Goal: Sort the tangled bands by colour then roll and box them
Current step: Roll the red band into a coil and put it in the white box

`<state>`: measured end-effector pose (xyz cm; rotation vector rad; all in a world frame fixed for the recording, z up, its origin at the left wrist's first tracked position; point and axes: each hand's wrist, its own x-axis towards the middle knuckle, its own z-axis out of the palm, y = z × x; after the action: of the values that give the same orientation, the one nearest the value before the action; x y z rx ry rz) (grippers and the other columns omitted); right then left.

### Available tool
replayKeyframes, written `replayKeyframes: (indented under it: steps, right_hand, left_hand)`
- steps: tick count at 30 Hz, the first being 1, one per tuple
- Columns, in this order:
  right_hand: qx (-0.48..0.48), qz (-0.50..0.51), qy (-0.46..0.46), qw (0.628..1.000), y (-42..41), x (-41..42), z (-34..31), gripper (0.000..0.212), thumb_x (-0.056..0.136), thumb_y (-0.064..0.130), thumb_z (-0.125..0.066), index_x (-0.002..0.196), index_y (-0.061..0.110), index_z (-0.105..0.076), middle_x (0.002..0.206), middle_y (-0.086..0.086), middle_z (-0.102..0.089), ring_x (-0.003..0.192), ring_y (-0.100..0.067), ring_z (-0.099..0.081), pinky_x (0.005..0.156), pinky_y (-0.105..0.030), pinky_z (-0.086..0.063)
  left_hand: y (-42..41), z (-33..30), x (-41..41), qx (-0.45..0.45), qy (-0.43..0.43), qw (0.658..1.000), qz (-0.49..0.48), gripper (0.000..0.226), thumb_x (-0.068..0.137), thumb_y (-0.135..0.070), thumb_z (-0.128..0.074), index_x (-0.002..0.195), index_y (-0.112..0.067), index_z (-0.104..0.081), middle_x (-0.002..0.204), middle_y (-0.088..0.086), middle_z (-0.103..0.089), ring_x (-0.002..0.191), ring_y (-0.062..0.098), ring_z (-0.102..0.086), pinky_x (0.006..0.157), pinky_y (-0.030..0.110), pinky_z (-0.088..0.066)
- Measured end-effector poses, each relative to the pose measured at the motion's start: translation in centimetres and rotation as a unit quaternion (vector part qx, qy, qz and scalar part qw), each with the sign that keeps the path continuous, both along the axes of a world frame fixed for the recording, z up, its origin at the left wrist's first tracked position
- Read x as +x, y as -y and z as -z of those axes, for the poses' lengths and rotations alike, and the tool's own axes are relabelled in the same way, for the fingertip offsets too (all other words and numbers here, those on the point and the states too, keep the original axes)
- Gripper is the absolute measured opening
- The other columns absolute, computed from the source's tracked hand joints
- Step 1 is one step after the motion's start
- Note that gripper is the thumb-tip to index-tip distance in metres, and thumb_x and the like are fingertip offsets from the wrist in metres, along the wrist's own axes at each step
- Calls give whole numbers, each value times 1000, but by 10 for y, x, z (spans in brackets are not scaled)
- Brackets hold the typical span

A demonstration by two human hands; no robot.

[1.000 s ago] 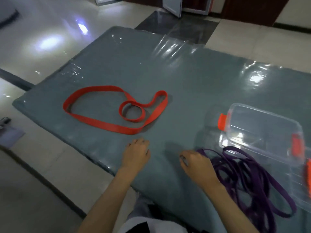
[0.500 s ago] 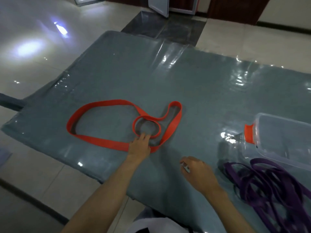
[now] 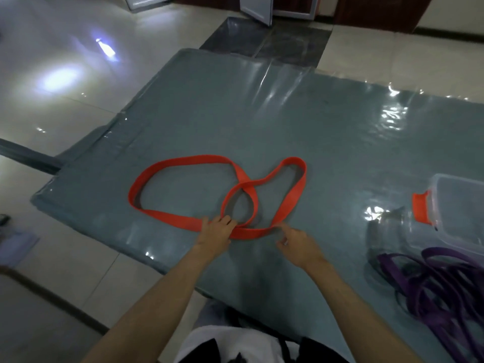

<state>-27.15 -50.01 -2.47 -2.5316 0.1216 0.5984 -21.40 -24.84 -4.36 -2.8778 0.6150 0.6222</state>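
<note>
the red band (image 3: 167, 214) lay twisted on the grey plastic-covered mat (image 3: 288, 121), crossing itself into 1 small loop between 2 bigger ones. the left hand (image 3: 215, 230) pressed its fingers down on the near strip, though i couldn't tell if it actually pinched it; the right hand (image 3: 297, 243) hovered loose and half open just beside the band, holding nothing. if she rolled it with that twist left in, it would likely bunch up. the purple bands (image 3: 434, 289) sat heaped against the clear box (image 3: 455, 208).

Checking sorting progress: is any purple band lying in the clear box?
No, the purple bands lie heaped on the mat in front of the clear box.
</note>
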Motion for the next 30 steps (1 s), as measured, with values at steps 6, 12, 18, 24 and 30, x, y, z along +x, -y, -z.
replayKeyframes:
  steps: [6, 12, 18, 24, 30]
  right_hand:
    - [61, 135, -8, 989, -49, 34, 28, 70, 103, 46, -62, 165, 34, -30, 110, -14, -71, 114, -37, -68, 97, -45, -52]
    - [-23, 309, 37, 950, -89, 56, 44, 30, 99, 26, -67, 124, 9, -69, 123, -21, -71, 115, -39, -68, 95, -44, -53]
    - [0, 384, 293, 876, -129, 73, 18, 68, 80, -9, -63, 144, 14, -54, 135, -14, -60, 116, -34, -64, 92, -40, -53]
    - [58, 221, 394, 890, -173, 123, -8, 82, 77, -14, -52, 155, 14, -47, 151, -6, -56, 135, -21, -53, 114, -34, -42]
    - [13, 99, 227, 969, -190, 148, 10, 50, 92, -4, -68, 141, 4, -64, 134, -20, -69, 126, -38, -64, 111, -42, -45]
  left_hand:
    - [-61, 21, 28, -19, 26, 997, 68, 58, 102, -23, -50, 158, -28, -36, 155, -2, -42, 132, 29, -54, 122, 57, -25]
    - [-107, 28, 58, -52, 35, 986, 153, 64, 96, -29, -67, 153, -25, -40, 152, 1, -45, 125, 30, -59, 102, 46, -41]
    - [-134, 9, 96, -126, 50, 980, 148, 35, 101, -40, -59, 130, -22, -59, 131, 4, -68, 121, 31, -64, 97, 41, -43]
    - [-161, -13, 126, -186, 67, 977, 82, 35, 92, -53, -69, 110, -23, -69, 119, 0, -74, 109, 29, -71, 89, 39, -50]
    - [-216, -9, 150, -136, 25, 989, 56, 47, 94, -63, -63, 121, -25, -66, 130, -3, -68, 119, 27, -66, 97, 40, -50]
